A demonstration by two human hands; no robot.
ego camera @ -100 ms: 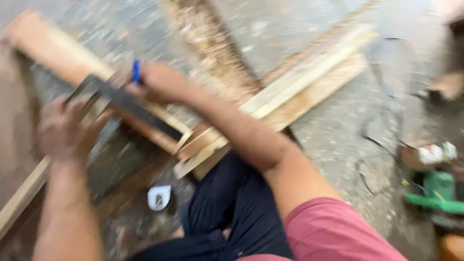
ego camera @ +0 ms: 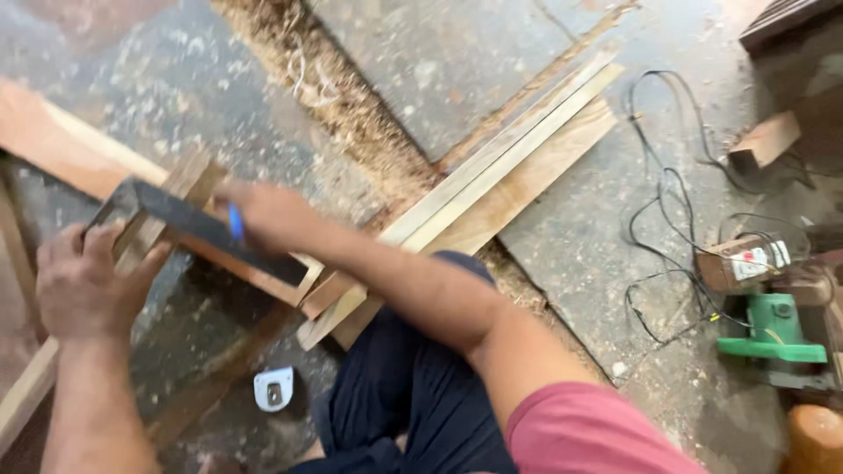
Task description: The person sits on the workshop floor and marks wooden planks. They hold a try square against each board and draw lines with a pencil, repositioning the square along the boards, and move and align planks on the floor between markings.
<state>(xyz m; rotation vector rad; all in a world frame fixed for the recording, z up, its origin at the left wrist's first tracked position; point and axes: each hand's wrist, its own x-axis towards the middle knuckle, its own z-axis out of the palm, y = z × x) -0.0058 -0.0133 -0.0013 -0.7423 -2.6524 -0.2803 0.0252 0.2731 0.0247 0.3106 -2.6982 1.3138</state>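
Observation:
My left hand [ego camera: 83, 281] presses a dark metal try square [ego camera: 202, 224] down onto a reddish wooden plank [ego camera: 61, 154] that runs across the left of the head view. The square's blade lies along the plank toward the right. My right hand [ego camera: 263, 215] reaches across my body and holds a blue pen or pencil [ego camera: 234, 221] against the blade's edge. A narrower wooden strip [ego camera: 171, 197] crosses under the square. My dark-trousered knee [ego camera: 413, 386] sits just below the work.
Long pale wooden battens [ego camera: 509, 167] lie diagonally at centre, beside a band of sawdust [ego camera: 351, 114]. A white tape measure [ego camera: 274, 389] lies on the concrete floor. At right sit a green power tool [ego camera: 773, 329], tangled black cable [ego camera: 667, 211] and a small wood block [ego camera: 768, 140].
The view has shifted slightly and sharpened. Both hands stay on the square and the plank, with the blue marker still at the blade.

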